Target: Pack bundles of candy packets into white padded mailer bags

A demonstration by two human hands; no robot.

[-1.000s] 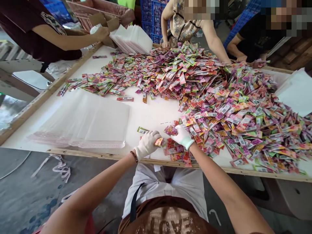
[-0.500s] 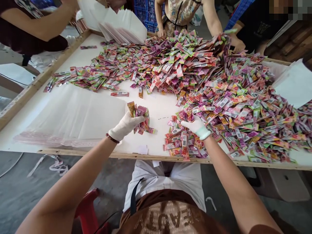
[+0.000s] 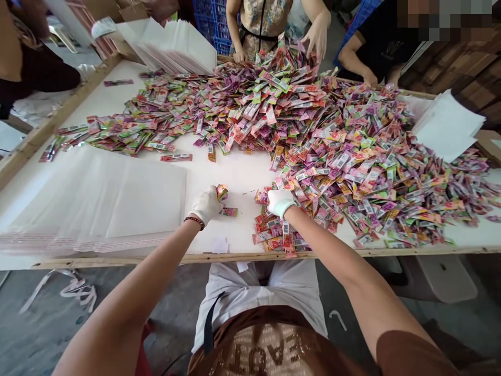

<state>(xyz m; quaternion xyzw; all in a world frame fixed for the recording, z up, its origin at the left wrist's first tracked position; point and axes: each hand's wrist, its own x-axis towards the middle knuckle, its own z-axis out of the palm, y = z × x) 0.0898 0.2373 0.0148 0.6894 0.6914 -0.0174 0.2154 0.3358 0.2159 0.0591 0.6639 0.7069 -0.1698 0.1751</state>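
Observation:
White gloves cover both hands. My left hand point(image 3: 207, 204) is closed around a small bunch of stick sachets point(image 3: 222, 192), low over the white tabletop. Just below its fingers a single sachet point(image 3: 229, 211) lies on the table. My right hand point(image 3: 280, 202) is curled at the left edge of the sachet heap point(image 3: 348, 172), with sachets point(image 3: 262, 197) showing at its fingertips; its palm side is hidden. Pink, purple, green and orange sachets with barcodes make up the heap, and a loose cluster point(image 3: 274, 232) lies below this hand.
Translucent plastic bags point(image 3: 117, 193) lie layered on the left. More bags stand in a stack point(image 3: 176, 47) at the back and another stack point(image 3: 446, 125) at the right. A wooden rim point(image 3: 188, 258) edges the table. Across it, a co-worker's raised hand point(image 3: 319, 34) is above the heap.
My left hand has turned, hiding most of its bunch. My right hand has turned over its sachets and its fingers are more curled. A co-worker's hand has risen off the heap.

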